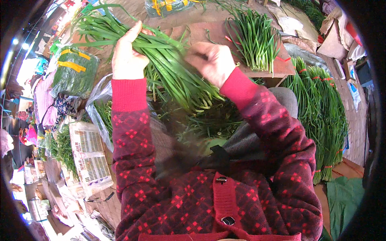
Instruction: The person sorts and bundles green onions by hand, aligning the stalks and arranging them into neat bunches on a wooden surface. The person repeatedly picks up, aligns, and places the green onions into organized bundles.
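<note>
A loose bunch of garlic chives (172, 72) slants across in front of me, leaf tips at the upper left and pale cut ends at the lower right. My left hand (129, 54) grips it around the leafy part, thumb on top. Close against the bunch's right side is my right hand (212, 61), fingers bent and blurred. Whether it pinches a leaf cannot be made out. Another bunch of chives (256, 42) lies on a reddish-brown board (199, 33) beyond my right hand, with a red tie partly under it.
Tied chive bundles (316, 120) are piled at my right. Scraps of leaves (211, 123) lie below my hands. On the left are a plastic-wrapped green pack (75, 72), an open clear bag (101, 99) and a white plastic crate (92, 156). A person (45, 99) is farther left.
</note>
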